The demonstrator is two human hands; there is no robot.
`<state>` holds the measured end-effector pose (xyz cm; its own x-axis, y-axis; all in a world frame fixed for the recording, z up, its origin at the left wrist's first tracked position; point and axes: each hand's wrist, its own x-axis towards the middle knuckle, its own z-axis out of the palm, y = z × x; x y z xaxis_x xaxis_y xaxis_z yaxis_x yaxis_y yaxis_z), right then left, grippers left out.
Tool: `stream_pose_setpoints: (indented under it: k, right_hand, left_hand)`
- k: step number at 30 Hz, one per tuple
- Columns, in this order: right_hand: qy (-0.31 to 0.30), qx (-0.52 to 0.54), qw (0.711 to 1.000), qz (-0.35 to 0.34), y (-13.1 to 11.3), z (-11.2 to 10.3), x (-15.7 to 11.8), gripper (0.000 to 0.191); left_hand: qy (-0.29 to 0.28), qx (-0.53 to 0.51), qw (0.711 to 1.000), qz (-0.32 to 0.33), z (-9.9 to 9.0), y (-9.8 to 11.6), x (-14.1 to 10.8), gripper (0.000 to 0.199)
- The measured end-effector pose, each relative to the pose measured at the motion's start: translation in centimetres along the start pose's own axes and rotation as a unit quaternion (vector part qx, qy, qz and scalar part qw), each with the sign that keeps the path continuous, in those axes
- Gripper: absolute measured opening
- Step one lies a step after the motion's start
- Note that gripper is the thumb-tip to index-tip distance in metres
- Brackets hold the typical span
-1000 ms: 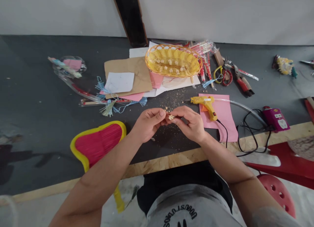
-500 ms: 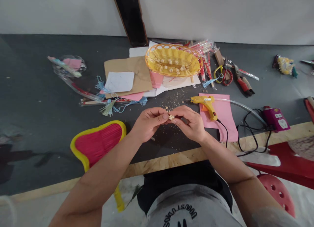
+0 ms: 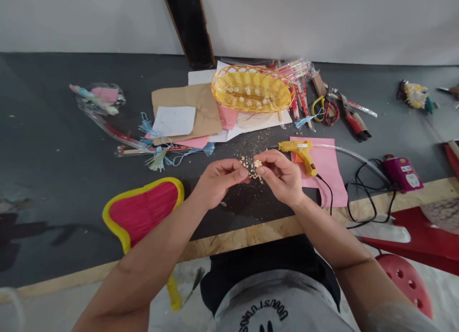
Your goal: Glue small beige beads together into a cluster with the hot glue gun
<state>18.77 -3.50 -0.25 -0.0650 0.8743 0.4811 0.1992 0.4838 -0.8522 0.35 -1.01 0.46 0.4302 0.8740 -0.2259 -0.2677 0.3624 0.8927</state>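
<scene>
Between the thumb and index finger of my right hand (image 3: 283,179) is a small pale cluster of beads or grains, shaped like a little flower (image 3: 257,163). My left hand (image 3: 220,181) sits close beside it on the left, thumb and fingers pressed together; what lies between them, if anything, is hidden. Under and between both hands, pale crumbs (image 3: 255,177) are scattered over the dark tabletop (image 3: 233,212). Nearest my right hand lies a yellow hot glue gun (image 3: 303,154), partly on pink paper (image 3: 324,179). Beyond my hands, a yellow woven basket (image 3: 247,72) holds several similar pale clusters.
A red fan-like piece with yellow edging (image 3: 145,210) lies by my left forearm. Tassels (image 3: 159,158), brown card (image 3: 208,107), scissors (image 3: 324,109) and pliers (image 3: 353,121) surround the work area. A purple power box (image 3: 403,173) with black cable stands right.
My hands have parted slightly. The pale cluster has moved a little right and away from me in my right fingers, and more crumbs now show between the hands.
</scene>
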Motion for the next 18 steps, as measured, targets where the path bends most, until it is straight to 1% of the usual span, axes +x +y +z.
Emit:
stream_pose_setpoints:
  k: [2,7,10,18]
  right_hand:
    - [-0.001,-0.002,1.000,-0.003,0.00,0.04,0.04,0.014]
    - [-0.021,-0.055,0.997,-0.041,-0.21,0.06,0.18,0.012]
    - [-0.038,-0.084,0.994,-0.064,-0.34,-0.03,0.21,0.014]
    - [-0.059,-0.086,0.991,-0.084,-0.21,0.08,0.04,0.018]
  left_hand:
    - [-0.003,-0.001,1.000,0.002,-0.02,-0.09,0.00,0.024]
    - [0.008,-0.029,1.000,-0.007,0.04,-0.25,0.13,0.030]
    - [0.012,-0.024,1.000,-0.003,-0.02,-0.33,0.19,0.028]
    - [0.009,0.011,1.000,0.011,-0.24,-0.43,0.06,0.026]
